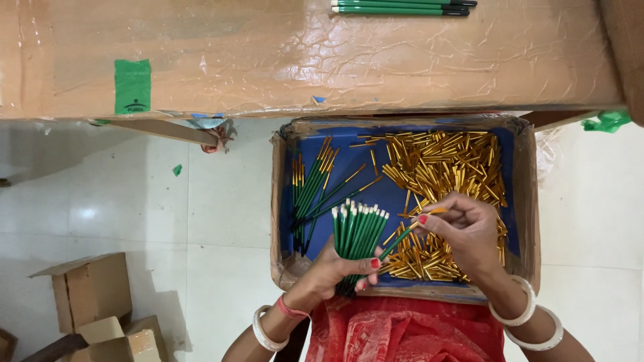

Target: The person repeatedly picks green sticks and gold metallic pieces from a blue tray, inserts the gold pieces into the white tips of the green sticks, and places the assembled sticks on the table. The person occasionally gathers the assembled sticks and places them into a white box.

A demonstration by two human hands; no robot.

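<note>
My left hand grips a bunch of green pencils, white tips pointing up, over a cardboard box lined in blue. My right hand pinches a small gold cap at the end of one green pencil that slants out of the bunch. A heap of gold caps fills the box's right half. Green pencils with gold caps lie at the box's left side. White bangles sit on both wrists.
A tabletop covered in brown wrinkled plastic spans the top, with a few green pencils at its far edge and a green tape patch. Small cardboard boxes stand on the white tiled floor at lower left. Red cloth covers my lap.
</note>
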